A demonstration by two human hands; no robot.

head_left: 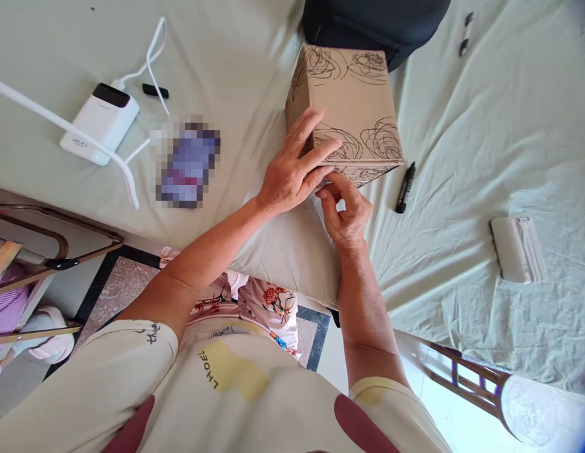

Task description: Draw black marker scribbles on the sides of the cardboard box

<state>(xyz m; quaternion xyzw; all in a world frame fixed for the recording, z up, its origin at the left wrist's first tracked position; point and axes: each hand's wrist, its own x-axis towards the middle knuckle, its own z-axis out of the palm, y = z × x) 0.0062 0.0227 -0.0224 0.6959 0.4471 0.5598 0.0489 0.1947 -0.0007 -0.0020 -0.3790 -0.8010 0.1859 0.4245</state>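
Note:
A cardboard box with scribbled black swirls at its corners stands on the cloth-covered table. My left hand rests against the box's near left corner, its fingers spread over the top and side. Low at the near face, my right hand is closed in a pinch, thumb and index finger meeting close to the left fingertips. Whatever lies in that pinch is too small or hidden to make out. A black marker lies on the cloth just right of the box.
Behind the box sits a black bag. To the left are a white power bank with a cable, a black cap and a blurred phone. A pen and a tissue pack lie right.

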